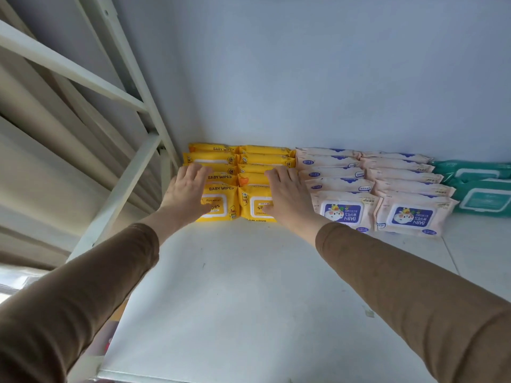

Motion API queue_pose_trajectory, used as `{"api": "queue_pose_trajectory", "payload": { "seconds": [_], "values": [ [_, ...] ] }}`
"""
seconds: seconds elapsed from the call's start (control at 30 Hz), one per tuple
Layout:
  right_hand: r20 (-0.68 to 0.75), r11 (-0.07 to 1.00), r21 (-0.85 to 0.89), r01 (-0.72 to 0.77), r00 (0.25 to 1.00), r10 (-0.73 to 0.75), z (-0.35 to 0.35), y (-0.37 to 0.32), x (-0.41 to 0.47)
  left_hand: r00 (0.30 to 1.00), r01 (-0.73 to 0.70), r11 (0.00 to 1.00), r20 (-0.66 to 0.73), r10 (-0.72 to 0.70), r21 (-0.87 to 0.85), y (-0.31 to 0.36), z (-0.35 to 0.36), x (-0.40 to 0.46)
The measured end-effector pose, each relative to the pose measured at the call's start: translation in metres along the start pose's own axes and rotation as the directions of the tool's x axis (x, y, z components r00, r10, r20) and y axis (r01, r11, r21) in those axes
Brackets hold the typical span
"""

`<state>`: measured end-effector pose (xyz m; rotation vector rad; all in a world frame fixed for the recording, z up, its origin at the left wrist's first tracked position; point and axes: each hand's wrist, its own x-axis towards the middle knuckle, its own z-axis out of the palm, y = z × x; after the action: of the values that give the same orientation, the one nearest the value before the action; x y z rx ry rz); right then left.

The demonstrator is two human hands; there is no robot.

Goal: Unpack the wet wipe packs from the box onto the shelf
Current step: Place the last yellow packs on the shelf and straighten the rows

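Observation:
Two rows of yellow baby wipe packs (221,201) stand leaning against the wall at the back left of the white shelf (235,286). My left hand (188,192) lies flat on the left yellow row, fingers spread over the front packs. My right hand (284,194) rests flat on the right yellow row (254,207), covering part of the front pack's lid. Neither hand grips a pack. The box is not in view.
Two rows of pink baby wipe packs (345,211) stand to the right of the yellow ones, then green packs (481,197) at the far right. A white metal shelf frame (119,194) runs along the left. A blue-grey wall (304,78) backs the shelf.

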<state>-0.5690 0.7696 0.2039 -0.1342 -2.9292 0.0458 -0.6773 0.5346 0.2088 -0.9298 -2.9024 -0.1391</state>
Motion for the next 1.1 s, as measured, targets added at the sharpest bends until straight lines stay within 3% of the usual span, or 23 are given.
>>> {"api": "queue_pose_trajectory", "payload": {
  "seconds": [0.13, 0.23, 0.5, 0.6, 0.7, 0.8, 0.97, 1.1],
  "values": [
    [0.21, 0.989, -0.071, 0.126, 0.972, -0.109, 0.009, 0.001, 0.001, 0.992, -0.055, 0.99, 0.118, 0.04, 0.126, -0.002, 0.019, 0.002],
    [0.257, 0.987, -0.097, 0.125, 0.962, -0.096, 0.016, 0.001, 0.007, 0.974, -0.131, 0.965, 0.21, 0.084, 0.226, -0.007, 0.025, 0.015],
    [0.249, 0.993, -0.066, 0.094, 0.965, -0.075, 0.029, 0.0, 0.018, 0.948, -0.195, 0.968, 0.284, 0.144, 0.16, -0.017, 0.024, 0.024],
    [0.327, 0.996, 0.027, 0.082, 0.941, -0.086, 0.023, 0.003, 0.024, 0.929, -0.138, 0.99, 0.348, 0.128, 0.005, -0.019, 0.015, 0.027],
    [0.218, 0.995, 0.099, -0.014, 0.976, -0.008, 0.016, -0.002, 0.032, 0.98, 0.009, 0.987, 0.197, 0.023, -0.158, -0.015, 0.013, 0.039],
    [0.119, 0.987, 0.143, -0.069, 0.992, 0.052, 0.017, -0.014, 0.041, 0.997, 0.025, 0.996, 0.08, -0.018, -0.087, -0.004, 0.024, 0.05],
    [0.178, 0.984, 0.066, -0.166, 0.972, 0.152, 0.03, -0.026, 0.047, 0.998, 0.011, 1.0, 0.065, -0.01, -0.02, -0.003, 0.044, 0.054],
    [0.248, 0.977, 0.105, -0.187, 0.956, 0.156, 0.027, -0.028, 0.053, 0.997, 0.004, 1.0, 0.082, -0.002, -0.021, -0.006, 0.049, 0.057]
  ]
}}
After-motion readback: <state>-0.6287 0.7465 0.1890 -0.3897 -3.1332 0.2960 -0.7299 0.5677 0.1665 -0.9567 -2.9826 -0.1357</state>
